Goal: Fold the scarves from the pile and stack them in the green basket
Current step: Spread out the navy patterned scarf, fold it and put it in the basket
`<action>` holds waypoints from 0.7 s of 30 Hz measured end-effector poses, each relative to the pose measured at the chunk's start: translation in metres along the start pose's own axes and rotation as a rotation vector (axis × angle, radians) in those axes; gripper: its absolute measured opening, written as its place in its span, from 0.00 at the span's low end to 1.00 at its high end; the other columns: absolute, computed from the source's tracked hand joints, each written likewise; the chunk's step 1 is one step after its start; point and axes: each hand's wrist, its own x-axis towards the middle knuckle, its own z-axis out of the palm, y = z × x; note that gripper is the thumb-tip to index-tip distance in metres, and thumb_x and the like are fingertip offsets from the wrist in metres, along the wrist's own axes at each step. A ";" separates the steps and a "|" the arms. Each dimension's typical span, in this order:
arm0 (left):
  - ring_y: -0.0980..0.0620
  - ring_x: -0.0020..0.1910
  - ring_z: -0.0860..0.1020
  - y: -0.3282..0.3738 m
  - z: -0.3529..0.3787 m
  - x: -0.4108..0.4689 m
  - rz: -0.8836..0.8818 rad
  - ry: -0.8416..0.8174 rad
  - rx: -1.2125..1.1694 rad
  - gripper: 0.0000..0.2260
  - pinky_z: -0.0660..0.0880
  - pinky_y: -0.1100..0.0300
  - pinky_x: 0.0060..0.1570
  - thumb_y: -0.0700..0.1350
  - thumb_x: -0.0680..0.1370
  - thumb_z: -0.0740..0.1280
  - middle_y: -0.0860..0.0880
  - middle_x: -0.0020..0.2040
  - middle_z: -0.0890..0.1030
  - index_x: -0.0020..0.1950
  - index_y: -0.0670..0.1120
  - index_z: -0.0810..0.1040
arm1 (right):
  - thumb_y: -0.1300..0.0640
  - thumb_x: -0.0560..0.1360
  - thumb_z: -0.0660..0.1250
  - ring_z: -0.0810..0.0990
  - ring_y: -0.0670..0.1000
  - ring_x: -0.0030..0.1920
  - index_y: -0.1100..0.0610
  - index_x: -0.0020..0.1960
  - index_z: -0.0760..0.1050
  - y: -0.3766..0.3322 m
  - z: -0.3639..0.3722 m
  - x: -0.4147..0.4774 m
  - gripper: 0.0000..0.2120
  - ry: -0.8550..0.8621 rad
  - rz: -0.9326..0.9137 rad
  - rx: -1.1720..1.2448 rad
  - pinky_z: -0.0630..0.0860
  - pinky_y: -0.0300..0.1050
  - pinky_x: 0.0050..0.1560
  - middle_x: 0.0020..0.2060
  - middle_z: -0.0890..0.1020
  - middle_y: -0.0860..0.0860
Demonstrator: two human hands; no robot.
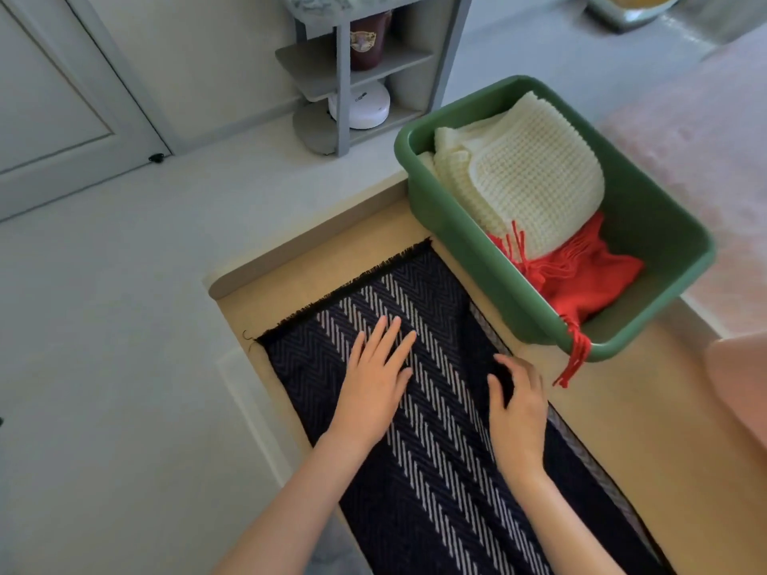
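**A:** Item one?
**B:** Navy scarf (pixel 436 471), white herringbone stripes, short black fringe at the far end. It lies flat and lengthwise on the tan counter (pixel 622 429), running out of view at the near edge.

**A:** Hands?
**B:** Left hand (pixel 373 379): palm down on the scarf, fingers straight and slightly spread, holding nothing. Right hand (pixel 519 408): on the scarf near its right edge, fingers and thumb curled. I cannot tell whether they pinch the cloth.

**A:** Item two?
**B:** Green basket (pixel 647 217), plastic, rectangular, on the far right of the counter, just beside the scarf's far corner.

**A:** Contents?
**B:** Cream knitted scarf (pixel 527 180), folded, on top. Red scarf (pixel 589 276) beneath it, showing at the near end. Its tassels (pixel 575 359) hang out over the basket's near rim.

**A:** Surroundings?
**B:** Grey shelf unit (pixel 344 76) on the floor beyond the counter, holding a maroon cup (pixel 369 39) and, lower down, a white round device (pixel 365 107). Panelled door (pixel 54 97) at far left. Pink rug (pixel 705 130) at far right.
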 end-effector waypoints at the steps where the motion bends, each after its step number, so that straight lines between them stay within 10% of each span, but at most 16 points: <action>1: 0.48 0.75 0.58 0.002 0.004 0.003 0.005 -0.040 0.044 0.23 0.54 0.47 0.74 0.51 0.80 0.51 0.46 0.75 0.63 0.74 0.49 0.65 | 0.60 0.77 0.65 0.72 0.54 0.59 0.57 0.62 0.74 0.009 -0.005 -0.002 0.13 0.018 0.097 0.019 0.71 0.57 0.62 0.57 0.75 0.52; 9: 0.49 0.77 0.49 0.003 0.023 0.004 0.015 -0.099 0.155 0.24 0.46 0.46 0.73 0.55 0.82 0.47 0.47 0.78 0.53 0.78 0.49 0.55 | 0.56 0.73 0.71 0.71 0.52 0.50 0.56 0.48 0.77 0.024 -0.030 0.017 0.06 -0.101 0.218 -0.091 0.67 0.45 0.53 0.43 0.76 0.47; 21: 0.49 0.77 0.50 0.005 0.022 0.003 0.010 -0.077 0.196 0.25 0.51 0.44 0.74 0.57 0.82 0.47 0.47 0.78 0.53 0.78 0.50 0.55 | 0.60 0.74 0.68 0.73 0.51 0.46 0.55 0.45 0.78 0.040 -0.034 0.025 0.01 0.218 0.323 -0.104 0.71 0.47 0.43 0.35 0.72 0.42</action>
